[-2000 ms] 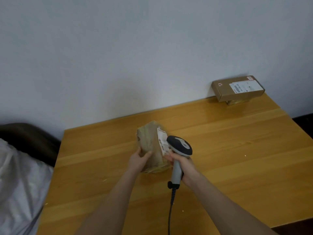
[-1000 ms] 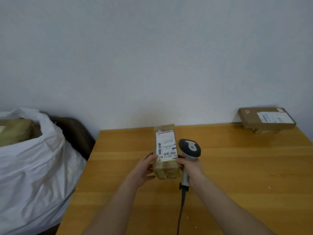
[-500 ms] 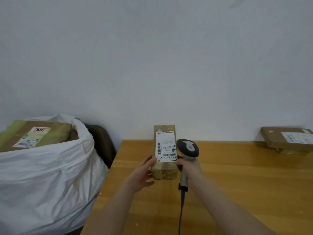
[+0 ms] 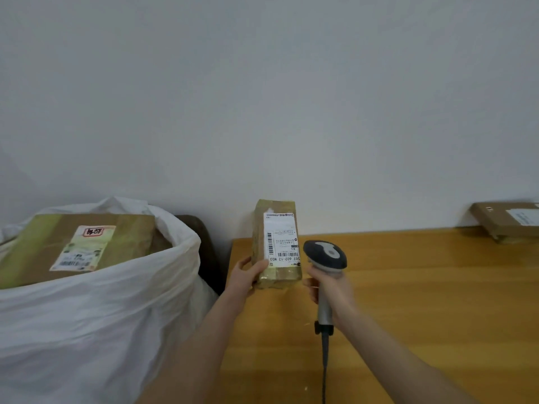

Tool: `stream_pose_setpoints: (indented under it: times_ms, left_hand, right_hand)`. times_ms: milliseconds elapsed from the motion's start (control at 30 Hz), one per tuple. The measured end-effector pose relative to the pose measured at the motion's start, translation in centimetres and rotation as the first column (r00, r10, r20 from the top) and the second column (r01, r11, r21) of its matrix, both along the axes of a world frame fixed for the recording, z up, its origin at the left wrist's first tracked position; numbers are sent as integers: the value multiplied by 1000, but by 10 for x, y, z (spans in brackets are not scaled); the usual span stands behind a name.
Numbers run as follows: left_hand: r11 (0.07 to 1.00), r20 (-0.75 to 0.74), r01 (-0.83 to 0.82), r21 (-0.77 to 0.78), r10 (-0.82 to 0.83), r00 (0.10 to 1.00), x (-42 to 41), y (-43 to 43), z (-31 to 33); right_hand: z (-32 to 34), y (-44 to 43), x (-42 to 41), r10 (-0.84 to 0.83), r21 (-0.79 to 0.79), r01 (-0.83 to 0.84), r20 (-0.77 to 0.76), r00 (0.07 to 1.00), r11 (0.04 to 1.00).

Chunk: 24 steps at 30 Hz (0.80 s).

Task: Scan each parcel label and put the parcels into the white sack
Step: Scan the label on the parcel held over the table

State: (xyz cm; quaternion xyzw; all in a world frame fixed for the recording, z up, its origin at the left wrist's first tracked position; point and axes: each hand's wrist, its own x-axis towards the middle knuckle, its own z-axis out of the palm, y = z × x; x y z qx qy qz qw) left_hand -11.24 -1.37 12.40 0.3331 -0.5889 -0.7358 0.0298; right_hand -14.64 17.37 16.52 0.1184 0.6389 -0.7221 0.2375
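My left hand [image 4: 244, 276] grips a small brown taped parcel [image 4: 276, 243] by its lower left side and holds it upright above the table's left end, white label facing me. My right hand [image 4: 332, 287] grips the handle of a grey barcode scanner [image 4: 325, 255], just right of the parcel and apart from it. The white sack [image 4: 96, 316] stands open at the left beside the table, with a large brown box [image 4: 75, 246] lying in its mouth. Another flat brown parcel [image 4: 507, 220] lies at the table's far right against the wall.
The wooden table [image 4: 423, 301] fills the lower right; the scanner's cable [image 4: 324, 374] runs down toward me. A dark chair back [image 4: 204, 252] shows between the sack and the table. A plain white wall stands behind.
The view has swung left and the sack has come into sight. My left hand has lifted the parcel upright and carried it left, and my right hand has come off it with the scanner.
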Motion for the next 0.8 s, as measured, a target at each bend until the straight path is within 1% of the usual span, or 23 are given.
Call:
stream_pose_setpoints:
  times_ms: [67,167,433,800]
  left_hand:
    - [1000,-23,-11,-19,10,1000,0,-7,-2]
    - [998,-34,15,-57,-17,999,-1,-12,-7]
    - [993,-23,-1,-120,-2,1000,6,-12,-7]
    - [990,-28,-13,-138,10,1000,14,-5,1]
  right_hand:
    - [2,-1,14,54,19,-54,5,999,998]
    - [6,-3,33,96,26,-96,11,995,995]
    - [16,2,56,95,-2,-95,27,995,995]
    - [28,19,62,139,-12,-139,69,988,990]
